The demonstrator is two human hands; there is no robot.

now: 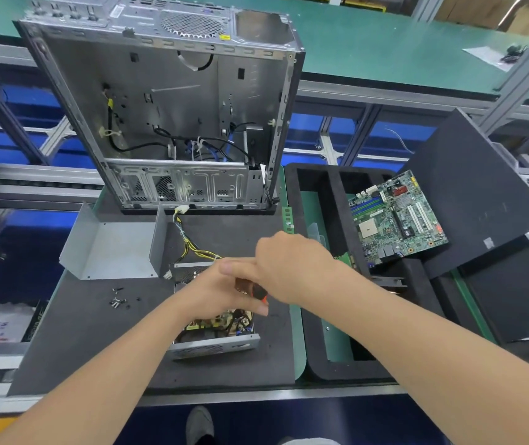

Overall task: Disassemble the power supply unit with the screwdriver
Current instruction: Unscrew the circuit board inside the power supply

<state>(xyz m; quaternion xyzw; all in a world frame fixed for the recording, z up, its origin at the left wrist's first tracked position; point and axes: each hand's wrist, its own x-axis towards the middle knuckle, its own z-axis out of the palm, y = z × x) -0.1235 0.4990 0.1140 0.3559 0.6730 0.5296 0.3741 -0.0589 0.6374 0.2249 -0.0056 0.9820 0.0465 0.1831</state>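
Note:
The power supply unit (215,343) lies open on the dark mat, its circuit board and wires exposed, with a yellow-black cable bundle (192,245) running back from it. Its grey metal cover (112,248) rests off to the left. My right hand (292,268) is closed around the orange-black screwdriver (258,292), which points down into the unit. My left hand (221,290) lies over the unit and touches the screwdriver's shaft; its fingers hide the tip. Several loose screws (118,298) lie left of the unit.
An empty computer case (166,117) stands upright behind the mat. A black foam tray (330,364) at the right holds a motherboard (398,216). A black panel (468,194) leans beyond it. My shoe (199,425) shows below the bench edge.

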